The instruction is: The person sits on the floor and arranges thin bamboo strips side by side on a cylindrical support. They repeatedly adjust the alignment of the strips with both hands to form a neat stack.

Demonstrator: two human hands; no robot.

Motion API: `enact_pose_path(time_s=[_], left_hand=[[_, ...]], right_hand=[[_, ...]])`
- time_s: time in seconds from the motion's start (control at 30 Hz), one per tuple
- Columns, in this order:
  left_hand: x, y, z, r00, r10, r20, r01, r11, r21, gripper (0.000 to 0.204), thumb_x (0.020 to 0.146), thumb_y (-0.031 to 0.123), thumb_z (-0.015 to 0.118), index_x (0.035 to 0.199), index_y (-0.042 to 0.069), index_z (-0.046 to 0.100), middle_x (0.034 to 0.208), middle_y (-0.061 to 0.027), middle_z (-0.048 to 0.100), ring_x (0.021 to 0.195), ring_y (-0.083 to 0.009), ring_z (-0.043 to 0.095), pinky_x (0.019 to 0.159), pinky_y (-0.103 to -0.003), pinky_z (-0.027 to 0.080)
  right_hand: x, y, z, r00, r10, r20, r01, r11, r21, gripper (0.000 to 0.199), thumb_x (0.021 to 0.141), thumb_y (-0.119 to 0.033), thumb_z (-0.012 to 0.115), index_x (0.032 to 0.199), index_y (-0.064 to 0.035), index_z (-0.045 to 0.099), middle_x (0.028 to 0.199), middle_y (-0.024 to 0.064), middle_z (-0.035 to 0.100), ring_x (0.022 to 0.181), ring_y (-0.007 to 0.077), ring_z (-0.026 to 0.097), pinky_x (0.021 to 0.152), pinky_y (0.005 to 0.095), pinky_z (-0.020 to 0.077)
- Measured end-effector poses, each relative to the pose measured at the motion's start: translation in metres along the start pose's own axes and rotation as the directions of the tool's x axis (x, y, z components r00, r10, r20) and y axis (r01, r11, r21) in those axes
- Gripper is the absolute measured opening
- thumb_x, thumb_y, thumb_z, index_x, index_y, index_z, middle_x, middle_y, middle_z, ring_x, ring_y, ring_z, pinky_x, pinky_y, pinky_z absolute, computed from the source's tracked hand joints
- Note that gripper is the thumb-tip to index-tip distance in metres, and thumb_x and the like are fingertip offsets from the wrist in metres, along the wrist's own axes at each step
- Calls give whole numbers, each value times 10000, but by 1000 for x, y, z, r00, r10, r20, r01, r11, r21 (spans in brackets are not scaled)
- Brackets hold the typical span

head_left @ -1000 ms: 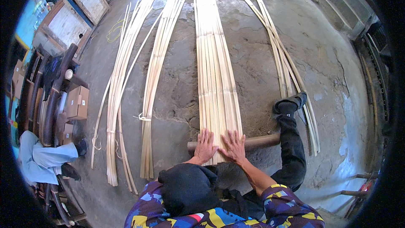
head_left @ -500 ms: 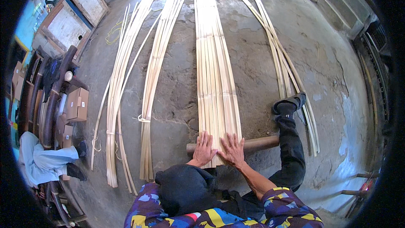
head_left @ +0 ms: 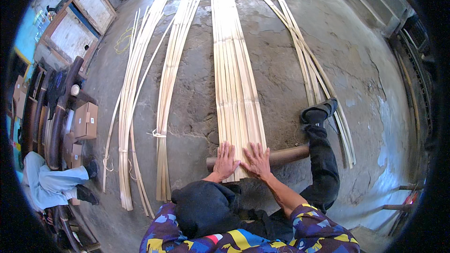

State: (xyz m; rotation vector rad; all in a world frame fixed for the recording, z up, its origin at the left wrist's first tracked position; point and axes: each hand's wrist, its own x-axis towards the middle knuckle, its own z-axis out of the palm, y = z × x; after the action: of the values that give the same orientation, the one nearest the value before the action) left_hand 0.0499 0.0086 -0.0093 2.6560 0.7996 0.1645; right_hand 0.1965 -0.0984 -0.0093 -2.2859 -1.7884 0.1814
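Long pale bamboo strips (head_left: 236, 93) lie side by side in a flat band that runs away from me. Their near end rests across a brown bamboo pole (head_left: 288, 154). My left hand (head_left: 225, 161) lies flat on the left side of this end, fingers stretched out. Beside it, my right hand (head_left: 257, 160) presses flat on the right side with its fingers spread. The thumbs almost meet at the middle of the band. Neither hand is wrapped round a strip.
Two tied bundles of strips (head_left: 126, 126) (head_left: 165, 112) lie on the left. Loose strips (head_left: 309, 61) cross on the right, near my sandalled foot (head_left: 319, 111). Cardboard boxes (head_left: 85, 121) and another person's legs (head_left: 61, 178) are at the far left. Concrete steps (head_left: 370, 7) stand at the back right.
Both hands stay flat on the near end of the strips, with little shift on them. The whole view has tilted slightly, so the strips appear a little further left.
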Motion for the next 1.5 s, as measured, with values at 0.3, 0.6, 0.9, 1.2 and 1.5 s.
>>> enact_pose_path(time_s=[0.3,0.6,0.9,1.2,1.5], left_hand=[[2,13,-11,999,0,53,1,1000,-16,724,802,411,510,1320,-20,247,1391,-257,145,1305,-397,89,1040,-532,61],[-12,35,-10,953,238,190,-251,967,45,750,793,560,436,1346,84,262,1414,-151,186,1310,-331,150,1040,-534,61],[-13,36,-12,960,235,152,-244,968,48,742,759,491,536,1331,85,293,1402,-120,221,1306,-306,165,1045,-513,105],[-22,34,-20,938,230,260,-247,968,33,726,769,450,551,1336,86,280,1411,-128,209,1310,-315,163,1049,-508,88],[-29,22,-7,938,274,213,-289,956,45,767,726,427,603,1320,53,295,1390,-87,268,1298,-255,217,1041,-488,163]], right_hand=[[6,28,-2,965,250,-84,-228,952,206,506,803,-293,509,1259,-108,390,1338,134,314,1177,327,347,912,516,287],[23,43,-5,749,661,-44,-644,742,187,226,804,-170,468,1003,-117,560,908,101,586,913,292,527,789,487,369],[26,44,-7,794,596,121,-605,753,259,324,817,-247,466,1115,-142,542,953,120,613,910,298,559,832,501,351],[12,38,-16,804,590,70,-587,769,254,504,765,-226,534,1248,-132,423,1102,128,533,1053,309,466,887,493,316],[-38,18,0,984,176,18,-177,983,45,468,826,-243,483,1278,-155,398,1369,115,309,1267,291,270,979,489,213]])
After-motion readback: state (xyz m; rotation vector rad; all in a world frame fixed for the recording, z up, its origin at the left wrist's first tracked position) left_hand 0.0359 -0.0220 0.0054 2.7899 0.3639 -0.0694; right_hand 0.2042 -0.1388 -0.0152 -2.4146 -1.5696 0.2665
